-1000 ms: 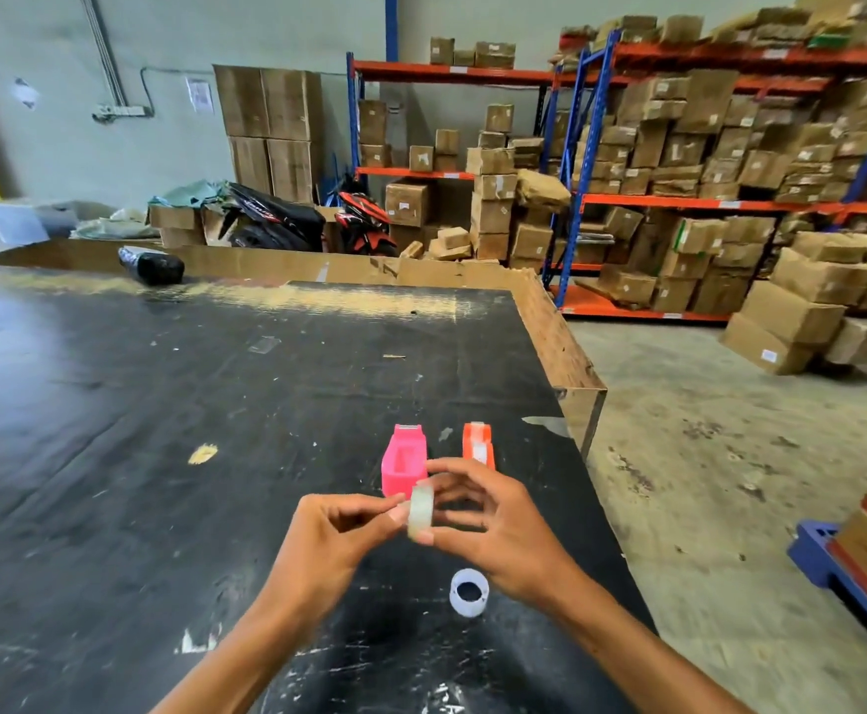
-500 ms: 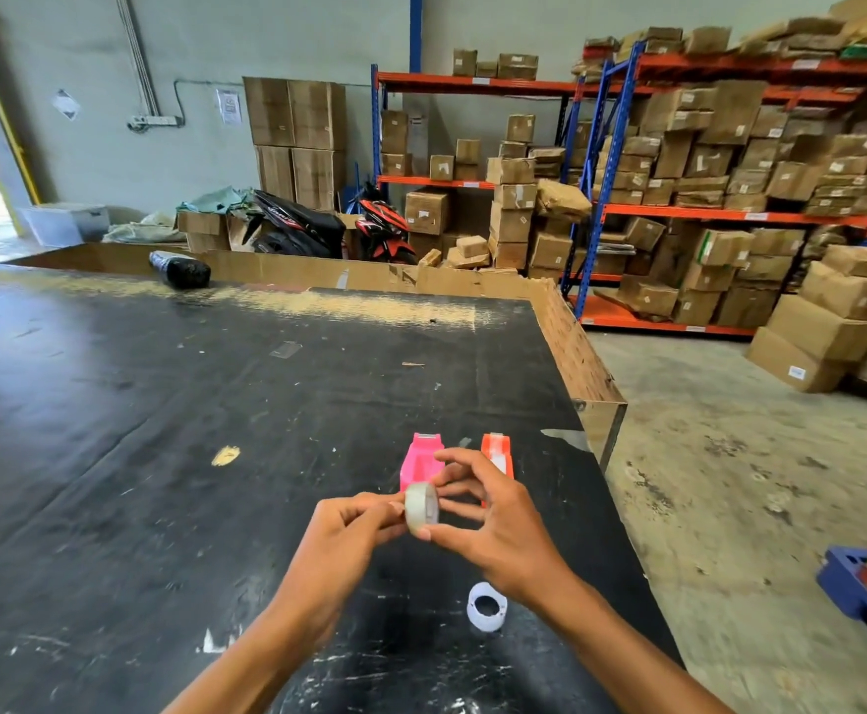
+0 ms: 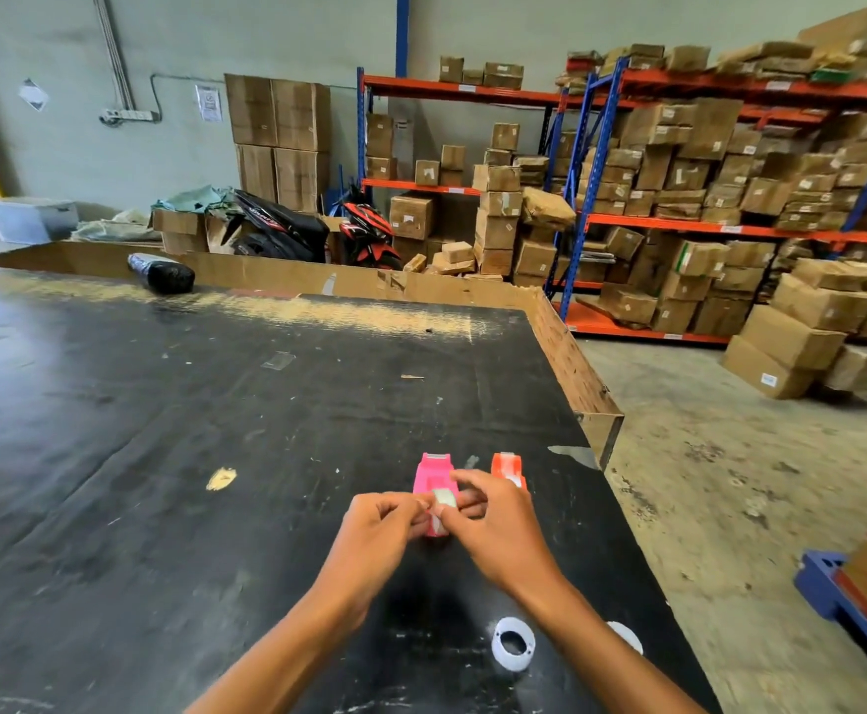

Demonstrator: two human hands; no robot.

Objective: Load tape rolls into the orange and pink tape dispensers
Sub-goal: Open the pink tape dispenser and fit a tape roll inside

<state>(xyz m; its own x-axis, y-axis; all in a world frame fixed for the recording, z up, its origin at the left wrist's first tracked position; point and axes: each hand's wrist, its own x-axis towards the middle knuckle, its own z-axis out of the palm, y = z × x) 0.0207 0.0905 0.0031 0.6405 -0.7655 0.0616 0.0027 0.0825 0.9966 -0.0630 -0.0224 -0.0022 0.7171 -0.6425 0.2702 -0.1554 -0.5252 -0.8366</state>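
Both hands have carried the small clear roll of adhesive tape (image 3: 443, 499) forward from open air above the black tabletop (image 3: 163, 456), so that it now sits right over the pink plastic tape dispenser (image 3: 434, 474). The left hand (image 3: 379, 528) pinches the roll's near left edge with thumb and forefinger; the right hand (image 3: 498, 528) pinches its right side, fingertips (image 3: 464, 479) curled over the top. Whether the roll touches the dispenser I cannot tell. To seat it well, judge the roll's axis square across the dispenser and feed the loose end toward the far cutter. The orange plastic tape dispenser (image 3: 507, 468) stands just right of the pink one. One white plastic ring (image 3: 512, 644) lies on the tabletop near the right forearm.
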